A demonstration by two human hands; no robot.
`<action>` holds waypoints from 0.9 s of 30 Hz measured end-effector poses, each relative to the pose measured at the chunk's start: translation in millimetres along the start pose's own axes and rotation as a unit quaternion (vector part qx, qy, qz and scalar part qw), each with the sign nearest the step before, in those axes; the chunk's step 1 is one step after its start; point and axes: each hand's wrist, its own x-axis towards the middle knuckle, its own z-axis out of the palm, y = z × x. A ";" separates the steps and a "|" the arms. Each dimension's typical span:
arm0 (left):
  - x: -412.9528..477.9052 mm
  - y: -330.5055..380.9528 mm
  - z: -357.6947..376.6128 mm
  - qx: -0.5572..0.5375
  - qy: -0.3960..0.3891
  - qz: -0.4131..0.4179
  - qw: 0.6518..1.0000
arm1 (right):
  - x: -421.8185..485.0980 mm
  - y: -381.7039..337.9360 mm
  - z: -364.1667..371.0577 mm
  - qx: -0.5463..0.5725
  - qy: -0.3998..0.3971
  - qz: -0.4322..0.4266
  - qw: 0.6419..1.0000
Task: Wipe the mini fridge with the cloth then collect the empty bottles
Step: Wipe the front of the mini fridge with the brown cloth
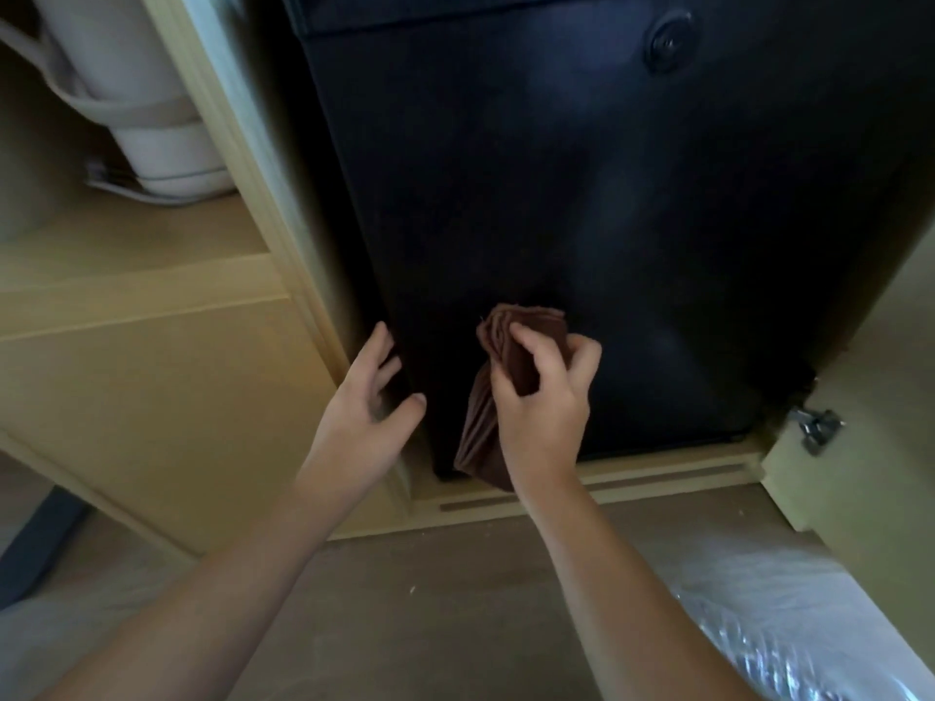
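- The black mini fridge [582, 204] stands inside a pale wooden cabinet [152, 387], with its door closed and facing the camera.
- The right hand [544, 412] grips a folded brown cloth [508, 339]. Its fingers [526, 332] curl over the top of the folds, and the cloth is held against the lower left part of the fridge door, with its loose end hanging down below the palm.
- The left hand [362, 412] is spread and relaxed and holds nothing. Its fingertips are at the door's left edge and the thumb lies over the dark front.
- A round black fitting [667, 42] sits near the door's upper right.
- A white kettle [146, 108] rests on the cabinet shelf to the left.
- A metal hinge [817, 427] shows on the cabinet at lower right.
- Crinkled clear plastic [789, 624] lies on the floor [430, 599] at right.
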 end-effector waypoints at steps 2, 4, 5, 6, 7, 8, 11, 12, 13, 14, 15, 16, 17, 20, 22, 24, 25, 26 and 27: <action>-0.4 8.2 -2.7 -0.003 0.003 0.011 1.000 | -9.6 3.7 0.0 -0.027 -0.044 -0.023 0.998; -0.2 13.1 -4.1 -0.005 0.007 0.020 1.000 | -19.4 11.1 -4.5 -0.079 -0.110 -0.051 0.989; 0.1 14.8 -4.3 -0.007 0.009 0.021 1.000 | -22.5 15.0 -7.7 -0.093 -0.135 -0.056 0.985; 0.7 16.3 -4.0 -0.008 0.011 0.021 1.000 | -23.8 17.6 -11.2 -0.097 -0.152 -0.051 0.982; 1.9 17.8 -3.4 -0.009 0.013 0.022 1.000 | -22.8 18.7 -14.9 -0.094 -0.159 -0.042 0.982; 3.8 19.5 -3.2 -0.008 0.015 0.023 1.000 | -19.7 18.0 -18.4 -0.084 -0.153 -0.032 0.984; 11.9 26.2 -5.2 -0.004 0.030 0.037 0.999 | 5.8 5.4 -28.1 -0.020 -0.095 0.002 0.995; 14.5 29.4 -6.7 -0.001 0.037 0.045 0.998 | 18.2 -2.1 -31.4 -0.007 -0.075 -0.001 0.997; 16.8 33.6 -7.9 0.005 0.045 0.054 0.997 | 31.1 -10.6 -35.3 -0.003 -0.061 -0.015 0.998; 18.9 39.1 -8.8 0.015 0.054 0.065 0.996 | 43.7 -20.0 -40.1 -0.006 -0.054 -0.036 0.998; 21.2 46.0 -9.6 0.023 0.065 0.076 0.995 | 55.9 -29.9 -44.8 -0.014 -0.055 -0.063 0.996; 23.8 53.8 -10.2 0.028 0.079 0.086 0.993 | 67.8 -39.6 -49.3 -0.024 -0.060 -0.093 0.994; 26.9 62.6 -11.1 0.030 0.093 0.095 0.991 | 79.6 -48.6 -53.0 -0.032 -0.064 -0.119 0.990; 37.9 91.1 -13.9 0.027 0.131 0.125 0.983 | 108.9 -70.2 -58.8 -0.027 -0.057 -0.145 0.987; 44.6 106.4 -15.5 0.026 0.153 0.141 0.978 | 117.0 -75.3 -58.4 -0.025 -0.045 -0.158 0.986; 48.4 116.5 -14.9 0.036 0.166 0.146 0.975 | 116.0 -72.4 -56.7 -0.043 -0.038 -0.179 0.982; 49.8 120.2 -13.8 0.042 0.170 0.145 0.974 | 114.6 -69.5 -56.4 -0.046 -0.041 -0.184 0.981; 50.9 123.1 -11.8 0.049 0.171 0.141 0.974 | 114.2 -66.2 -57.3 -0.044 -0.046 -0.186 0.980; 51.6 125.6 -9.6 0.060 0.169 0.134 0.975 | 115.2 -62.6 -59.2 -0.036 -0.047 -0.188 0.980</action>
